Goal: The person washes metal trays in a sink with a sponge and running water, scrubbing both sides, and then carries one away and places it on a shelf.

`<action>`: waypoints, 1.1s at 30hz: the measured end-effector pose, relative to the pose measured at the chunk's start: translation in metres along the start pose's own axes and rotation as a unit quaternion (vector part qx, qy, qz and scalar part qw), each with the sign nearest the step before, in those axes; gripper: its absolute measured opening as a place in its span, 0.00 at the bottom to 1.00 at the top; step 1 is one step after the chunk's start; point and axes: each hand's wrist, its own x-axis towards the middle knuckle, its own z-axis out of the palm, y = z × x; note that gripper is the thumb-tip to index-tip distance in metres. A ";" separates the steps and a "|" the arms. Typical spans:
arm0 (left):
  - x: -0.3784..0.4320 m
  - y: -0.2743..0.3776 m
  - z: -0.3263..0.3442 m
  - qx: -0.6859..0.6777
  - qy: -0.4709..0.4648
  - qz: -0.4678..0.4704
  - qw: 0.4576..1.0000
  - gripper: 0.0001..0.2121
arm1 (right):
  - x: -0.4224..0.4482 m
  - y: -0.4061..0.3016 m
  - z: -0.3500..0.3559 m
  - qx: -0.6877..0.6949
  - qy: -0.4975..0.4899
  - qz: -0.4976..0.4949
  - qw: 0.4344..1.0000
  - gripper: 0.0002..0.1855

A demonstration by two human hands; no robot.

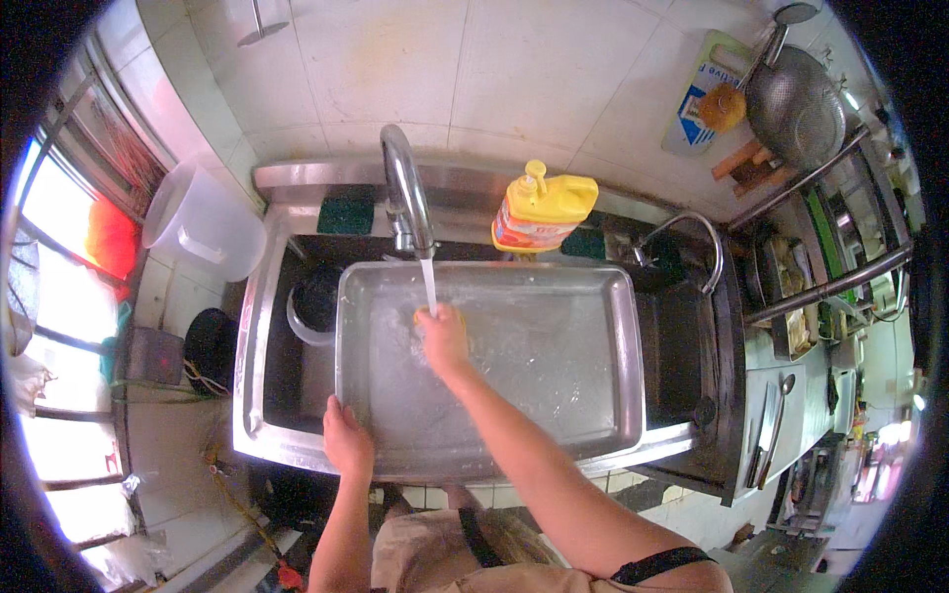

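Observation:
A large rectangular metal tray (519, 356) lies across the sink, with water inside it. My left hand (347, 441) grips its near left corner. Over the left half of the tray is my right hand (445, 342), holding a yellowish scrubbing pad (419, 317) that shows only at its edges. Water runs from the chrome faucet (406, 193) onto the tray right at my right hand. Behind the tray stands a yellow pump jug of detergent (545, 211).
A white-rimmed dark container (311, 304) sits in the left basin. A second faucet (715, 252) arches over the right basin. Dark green scouring pads (346, 213) lie on the back ledge. A translucent plastic bucket (211, 222) stands at left; a knife (764, 430) and spoon (778, 422) lie at right.

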 end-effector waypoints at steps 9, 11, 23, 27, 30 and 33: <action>-0.001 -0.001 0.007 -0.010 0.034 0.015 0.999 0.16 | 0.051 0.152 -0.168 -0.039 0.199 0.129 0.971 0.09; -0.003 -0.002 0.009 -0.007 0.025 0.010 1.000 0.16 | 0.046 0.144 -0.148 -0.100 0.222 0.142 0.959 0.09; 0.000 0.001 0.000 -0.012 0.038 0.047 0.998 0.17 | 0.014 0.017 0.001 -0.220 0.019 0.032 0.975 0.53; 0.000 -0.008 0.000 -0.014 0.012 0.019 1.000 0.17 | 0.056 0.079 -0.081 -0.220 0.162 0.257 0.927 0.55; 0.001 -0.008 0.012 -0.010 0.037 0.056 0.998 0.17 | 0.068 0.126 -0.119 -0.193 0.214 0.278 0.916 0.54; -0.002 -0.007 0.008 -0.002 0.019 0.035 0.999 0.16 | 0.054 0.080 -0.063 -0.208 0.213 0.213 0.931 0.51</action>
